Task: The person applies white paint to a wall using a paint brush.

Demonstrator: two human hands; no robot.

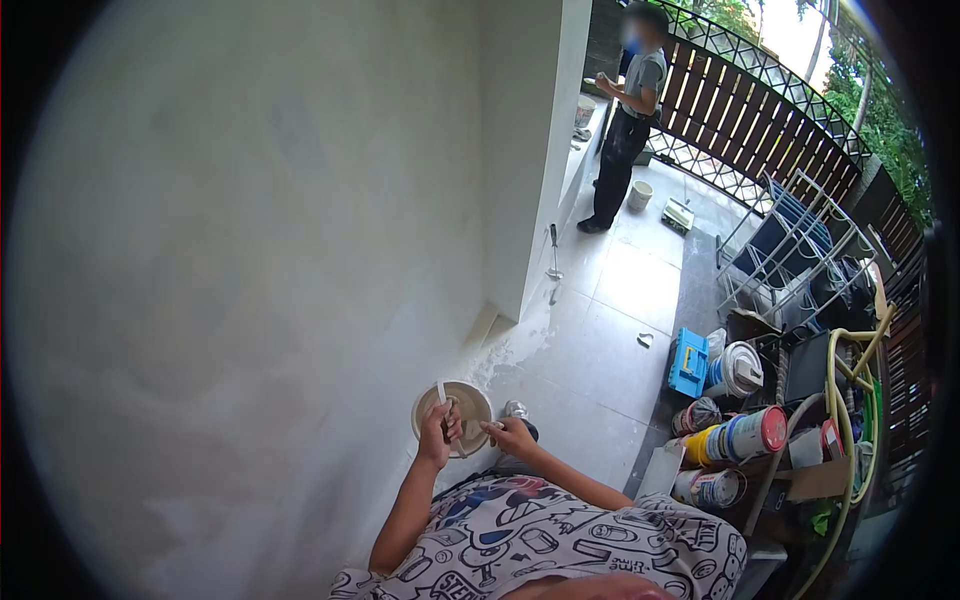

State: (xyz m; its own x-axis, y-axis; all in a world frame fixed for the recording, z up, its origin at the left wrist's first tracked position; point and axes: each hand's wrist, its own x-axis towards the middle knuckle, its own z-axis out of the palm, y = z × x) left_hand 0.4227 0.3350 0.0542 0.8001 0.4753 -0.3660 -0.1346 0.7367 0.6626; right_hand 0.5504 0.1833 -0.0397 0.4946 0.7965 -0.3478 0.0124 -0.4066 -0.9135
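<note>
A round bucket [420, 427] stands on the floor at the foot of the wall, its inside pale with a whitish coating. Over its left side, my left hand [436, 435] is closed around a flat, pale-edged plastering blade [441, 391], seen nearly edge-on. My right hand [513, 437] comes in from the right and grips a small tool, apparently a putty knife [474, 430], at the bucket's right rim. My fingers cover most of both handles. How full the bucket is cannot be told.
A smooth plastered wall [247, 225] fills the left. Paint pails [739, 435], a blue toolbox [688, 362] and a metal rack [799, 240] line the right. Farther off, a person [634, 112] stands by a ledge, near another bucket [640, 195]. A long-handled tool [553, 251] leans nearby.
</note>
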